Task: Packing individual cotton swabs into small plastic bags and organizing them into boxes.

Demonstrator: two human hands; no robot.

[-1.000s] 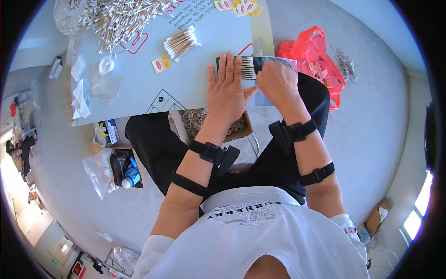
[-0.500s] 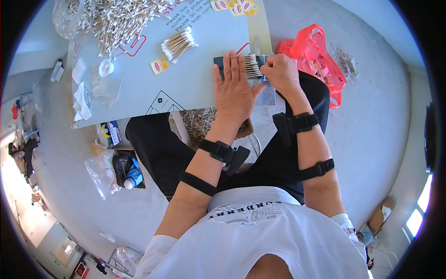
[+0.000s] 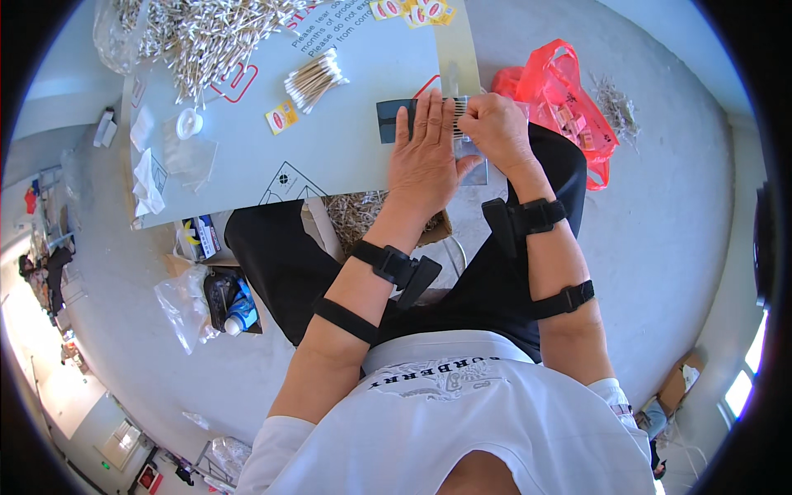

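Note:
My left hand (image 3: 425, 157) lies flat with its fingers stretched out over a row of cotton swabs (image 3: 459, 111) at the table's right edge. Only the right ends of these swabs show past my fingers. Under the hand is a dark rectangular sheet (image 3: 388, 124), which sticks out on its left. My right hand (image 3: 499, 128) is closed, knuckles up, against the swab ends; what its fingers grip is hidden. Clear plastic film (image 3: 476, 173) shows below the hands. A loose bundle of swabs (image 3: 315, 80) and a yellow-and-white label (image 3: 281, 118) lie farther left.
A big heap of swabs (image 3: 210, 41) covers the table's far left, with more labels (image 3: 417, 11) at the back. A white roll (image 3: 189, 124) and clear bags (image 3: 190, 161) lie left. A red plastic bag (image 3: 569, 115) stands right; a swab-filled box (image 3: 355, 216) is below the table edge.
My left hand has slid a little right, covering more of the swabs and baring more of the dark sheet. My right hand stays closed at nearly the same place.

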